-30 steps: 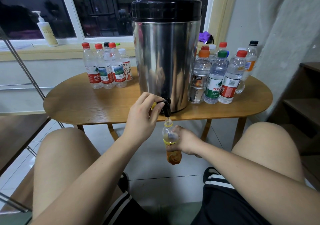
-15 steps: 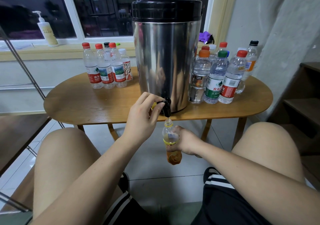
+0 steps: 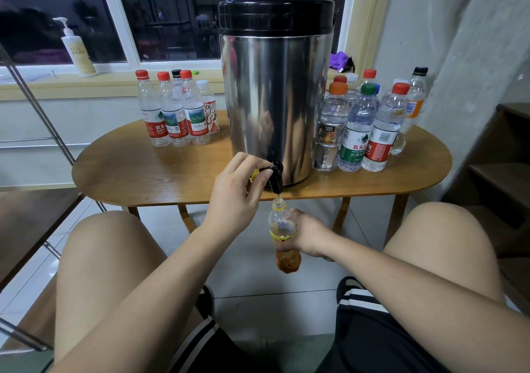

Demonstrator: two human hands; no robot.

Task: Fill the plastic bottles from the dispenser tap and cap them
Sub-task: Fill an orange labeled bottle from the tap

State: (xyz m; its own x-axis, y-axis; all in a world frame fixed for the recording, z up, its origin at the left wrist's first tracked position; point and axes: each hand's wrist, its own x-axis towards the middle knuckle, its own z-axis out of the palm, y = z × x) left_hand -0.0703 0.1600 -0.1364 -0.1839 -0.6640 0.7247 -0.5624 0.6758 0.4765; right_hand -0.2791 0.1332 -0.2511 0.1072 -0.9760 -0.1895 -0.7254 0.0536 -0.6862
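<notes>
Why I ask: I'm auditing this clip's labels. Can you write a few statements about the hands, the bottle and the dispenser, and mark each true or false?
1. The left hand pinches the black tap lever of the tall stainless-steel dispenser. True.
2. The right hand holds a capped bottle. False: the right hand grips the clear plastic bottle with the yellow-orange label uncapped, its mouth just under the tap.
3. Several red-capped clear bottles stand on the oval wooden table, left of the dispenser. True.
4. The dispenser's lid has been taken off. False: the black lid sits on top of it.
</notes>
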